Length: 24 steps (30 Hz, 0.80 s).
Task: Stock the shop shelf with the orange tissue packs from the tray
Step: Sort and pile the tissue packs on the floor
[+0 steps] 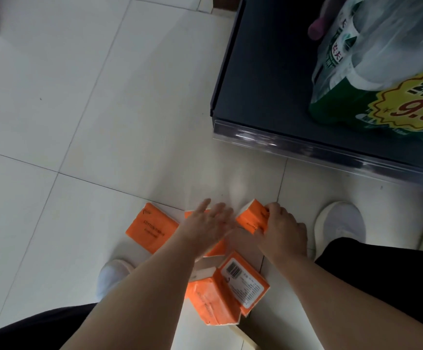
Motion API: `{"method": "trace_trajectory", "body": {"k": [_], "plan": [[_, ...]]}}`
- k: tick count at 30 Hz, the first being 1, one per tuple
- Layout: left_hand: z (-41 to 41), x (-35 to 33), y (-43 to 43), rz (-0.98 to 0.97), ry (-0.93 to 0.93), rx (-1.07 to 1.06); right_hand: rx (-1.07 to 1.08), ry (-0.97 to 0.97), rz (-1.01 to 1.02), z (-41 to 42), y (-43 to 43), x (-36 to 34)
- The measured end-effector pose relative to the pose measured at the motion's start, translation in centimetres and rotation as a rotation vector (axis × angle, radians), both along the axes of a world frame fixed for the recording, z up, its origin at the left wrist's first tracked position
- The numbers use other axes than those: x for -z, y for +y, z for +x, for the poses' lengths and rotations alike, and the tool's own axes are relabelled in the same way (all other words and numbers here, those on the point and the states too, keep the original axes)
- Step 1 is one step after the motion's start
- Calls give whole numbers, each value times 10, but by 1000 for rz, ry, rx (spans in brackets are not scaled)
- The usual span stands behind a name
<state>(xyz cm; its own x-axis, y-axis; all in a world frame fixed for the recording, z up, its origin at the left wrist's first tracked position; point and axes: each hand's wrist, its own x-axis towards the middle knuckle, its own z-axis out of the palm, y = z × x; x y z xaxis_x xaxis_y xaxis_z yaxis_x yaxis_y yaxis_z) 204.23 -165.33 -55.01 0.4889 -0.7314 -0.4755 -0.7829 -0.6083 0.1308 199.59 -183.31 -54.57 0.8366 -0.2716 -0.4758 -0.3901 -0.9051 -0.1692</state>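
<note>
Rightward, dark shelf (260,79), bottled water (372,59) on it

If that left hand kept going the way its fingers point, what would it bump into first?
Ahead of the left hand lies only bare pale floor tile, then likely the shiny front rail of the dark shop shelf, near its left corner. Depth is unclear, so it might pass below.

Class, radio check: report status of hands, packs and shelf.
Right hand grips one orange pack. Left hand open over loose packs. Shelf holds green bundle at right.
</note>
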Motion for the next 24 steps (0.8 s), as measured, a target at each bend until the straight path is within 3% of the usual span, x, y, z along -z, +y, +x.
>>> {"method": "trace_trajectory", "body": {"k": [2,5,8,10,20,24], "plan": [[4,4,-7,81,52,-14,-3,-3,-4,-1,-3,-1],[9,3,-3,200,-104,-190,-14,-5,26,-3,-10,0],[19,1,7,372,3,-488,-27,11,90,-4,-12,0],[22,2,12,399,57,-551,-42,13,91,-3,-10,-1],[13,-46,10,46,108,-712,-146,-80,40,10,-12,-39],[13,-91,24,-25,-37,-759,-196,-142,34,7,-10,-77]]}}
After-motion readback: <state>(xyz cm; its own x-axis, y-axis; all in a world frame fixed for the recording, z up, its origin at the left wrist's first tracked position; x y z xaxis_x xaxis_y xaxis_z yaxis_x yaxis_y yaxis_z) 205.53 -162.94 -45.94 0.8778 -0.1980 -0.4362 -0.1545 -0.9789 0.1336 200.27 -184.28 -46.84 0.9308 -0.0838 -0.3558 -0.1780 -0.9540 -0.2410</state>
